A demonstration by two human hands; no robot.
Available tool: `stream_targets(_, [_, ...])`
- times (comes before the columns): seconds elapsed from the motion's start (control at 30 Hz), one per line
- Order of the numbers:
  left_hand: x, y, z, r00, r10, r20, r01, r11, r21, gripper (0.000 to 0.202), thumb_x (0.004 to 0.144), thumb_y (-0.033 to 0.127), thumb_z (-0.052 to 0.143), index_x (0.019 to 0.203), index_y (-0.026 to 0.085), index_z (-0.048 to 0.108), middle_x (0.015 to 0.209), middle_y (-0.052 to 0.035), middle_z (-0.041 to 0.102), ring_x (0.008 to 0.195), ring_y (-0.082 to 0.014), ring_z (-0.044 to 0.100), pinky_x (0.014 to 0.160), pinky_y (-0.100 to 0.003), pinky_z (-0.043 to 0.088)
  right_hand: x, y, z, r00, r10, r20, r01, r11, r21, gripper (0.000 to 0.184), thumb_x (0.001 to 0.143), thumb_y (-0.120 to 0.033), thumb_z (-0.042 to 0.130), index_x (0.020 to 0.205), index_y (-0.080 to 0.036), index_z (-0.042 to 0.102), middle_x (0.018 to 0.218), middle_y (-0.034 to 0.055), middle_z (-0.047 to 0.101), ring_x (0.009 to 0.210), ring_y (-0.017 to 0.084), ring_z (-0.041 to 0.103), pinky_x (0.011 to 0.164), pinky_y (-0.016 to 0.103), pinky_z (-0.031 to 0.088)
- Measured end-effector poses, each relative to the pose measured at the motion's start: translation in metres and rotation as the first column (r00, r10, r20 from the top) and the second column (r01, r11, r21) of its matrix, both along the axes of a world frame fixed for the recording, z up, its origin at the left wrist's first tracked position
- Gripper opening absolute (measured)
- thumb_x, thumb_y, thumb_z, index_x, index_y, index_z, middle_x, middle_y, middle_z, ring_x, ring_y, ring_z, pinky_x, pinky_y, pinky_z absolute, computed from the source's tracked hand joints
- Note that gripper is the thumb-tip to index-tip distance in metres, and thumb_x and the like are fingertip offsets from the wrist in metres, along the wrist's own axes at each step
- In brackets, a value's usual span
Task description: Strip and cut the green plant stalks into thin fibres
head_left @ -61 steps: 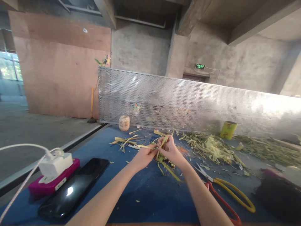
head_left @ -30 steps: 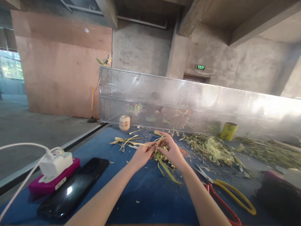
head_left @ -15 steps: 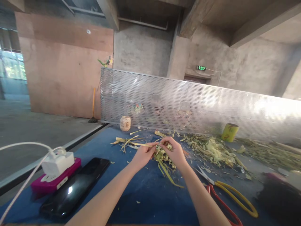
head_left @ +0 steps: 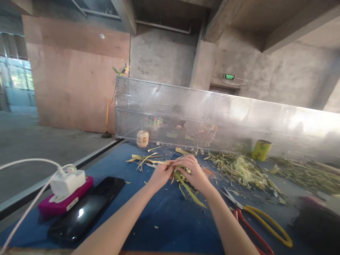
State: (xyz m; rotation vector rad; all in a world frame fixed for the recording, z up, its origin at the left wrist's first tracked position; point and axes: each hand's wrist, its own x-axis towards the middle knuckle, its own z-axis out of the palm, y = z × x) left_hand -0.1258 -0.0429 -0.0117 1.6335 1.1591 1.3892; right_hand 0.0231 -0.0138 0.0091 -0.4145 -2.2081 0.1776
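Both hands meet over a small knotted bundle of pale green plant strips, held a little above the blue tabletop. My left hand is closed, thumb and fingers pinching the bundle's left side. Over its top and right side curve the fingers of my right hand, closed on it and hiding part of it. A long flat strip hangs from the bundle toward me. Several loose dry strips lie just beyond my left hand. To the right of my right forearm lie scissors with one red and one yellow handle, blades apart.
At left are a black phone and a magenta power strip with white plugs. A pale woven jar and a yellow-green cylinder stand by the perforated metal screen. Dried leaves heap at right.
My right hand has gone from a raised fingertip pinch to lying lower over the bundle, its fingers now covering the top. My left hand stays nearly in place, still gripping.
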Motion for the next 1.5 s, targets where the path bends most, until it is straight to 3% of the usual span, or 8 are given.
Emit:
stream_targets(0.17, [0.0,0.001,0.0,0.998,-0.006,0.066,0.007,1.0,-0.009,0.034,0.076,0.036,0.044,0.095,0.01,0.057,0.046,0.0071,0.036,0.039,-0.0061,0.03,0.041,-0.019,0.027,0.001,-0.005,0.0,0.984,-0.103,0.143,0.106,0.994,-0.012,0.039,0.088,-0.025,0.03,0.126,-0.035,0.038,0.124,-0.0006,0.048,0.105,0.023,0.038,0.091,0.046,0.028])
stream_targets(0.57, [-0.003,0.003,-0.003,0.995,0.043,0.093,-0.048,0.998,0.047,0.036,0.076,0.037,0.044,0.093,0.01,0.058,0.045,0.0071,0.038,0.037,-0.0071,0.034,0.04,-0.021,0.027,0.006,-0.015,0.004,0.904,-0.281,0.322,0.215,0.951,0.223,0.044,0.085,-0.04,0.035,0.129,-0.032,0.033,0.141,0.0038,0.021,0.118,0.029,0.024,0.091,0.048,0.025])
stream_targets(0.73, [-0.006,0.01,-0.004,0.955,0.108,0.277,-0.111,0.994,-0.005,0.037,0.074,0.031,0.048,0.101,0.008,0.055,0.047,0.0067,0.041,0.035,-0.0066,0.034,0.038,-0.021,0.028,0.014,-0.027,0.015,0.961,-0.277,0.031,0.23,0.85,0.473,0.021,0.081,-0.027,0.044,0.091,-0.019,0.061,0.095,0.0089,0.059,0.089,0.02,0.047,0.078,0.034,0.032])
stream_targets(0.87, [-0.008,0.015,-0.007,0.924,0.181,0.338,-0.181,0.983,-0.032,0.037,0.076,0.026,0.046,0.105,0.006,0.054,0.047,0.0059,0.043,0.035,-0.0068,0.037,0.037,-0.02,0.029,0.009,-0.029,0.011,0.911,-0.353,0.211,0.172,0.793,0.585,0.032,0.083,-0.028,0.04,0.058,-0.016,0.055,0.053,0.0028,0.054,0.054,0.011,0.047,0.054,0.025,0.027])
stream_targets(1.0, [-0.008,0.01,-0.002,0.902,0.224,0.37,-0.217,0.974,-0.062,0.034,0.076,0.021,0.045,0.107,0.007,0.052,0.053,0.0035,0.047,0.04,-0.0095,0.047,0.034,-0.019,0.03,-0.007,-0.024,-0.001,0.703,-0.601,0.38,0.448,0.789,0.421,0.035,0.08,-0.047,0.042,0.067,-0.018,0.057,0.056,0.0043,0.06,0.05,0.013,0.051,0.047,0.024,0.021])
stream_targets(1.13, [-0.005,0.004,0.005,0.884,0.223,0.412,-0.2,0.975,-0.098,0.032,0.077,0.018,0.045,0.107,0.01,0.05,0.059,0.0012,0.052,0.043,-0.0128,0.054,0.031,-0.02,0.03,-0.013,-0.02,-0.005,0.625,-0.594,0.506,0.534,0.799,0.277,0.026,0.082,-0.036,0.039,0.076,-0.021,0.058,0.064,0.0032,0.064,0.055,0.015,0.056,0.047,0.023,0.023])
stream_targets(1.4, [-0.007,0.005,0.01,0.653,0.206,0.729,-0.087,0.976,-0.198,0.016,0.075,0.009,0.048,0.089,0.01,0.056,0.053,-0.0009,0.057,0.041,-0.0105,0.055,0.034,-0.017,0.03,-0.011,-0.018,-0.006,0.841,-0.254,0.478,0.402,0.884,-0.238,0.027,0.077,-0.027,0.04,0.06,-0.018,0.06,0.054,0.0003,0.057,0.05,0.011,0.049,0.049,0.02,0.03])
stream_targets(1.5, [-0.013,0.008,0.011,0.602,0.224,0.766,-0.13,0.974,-0.183,0.014,0.074,0.008,0.049,0.086,0.01,0.057,0.049,0.0016,0.055,0.04,-0.0079,0.053,0.035,-0.016,0.029,-0.01,-0.014,-0.008,0.934,0.055,0.352,0.19,0.76,-0.621,0.03,0.075,-0.026,0.041,0.053,-0.015,0.059,0.037,-0.0028,0.046,0.037,0.007,0.041,0.047,0.019,0.033])
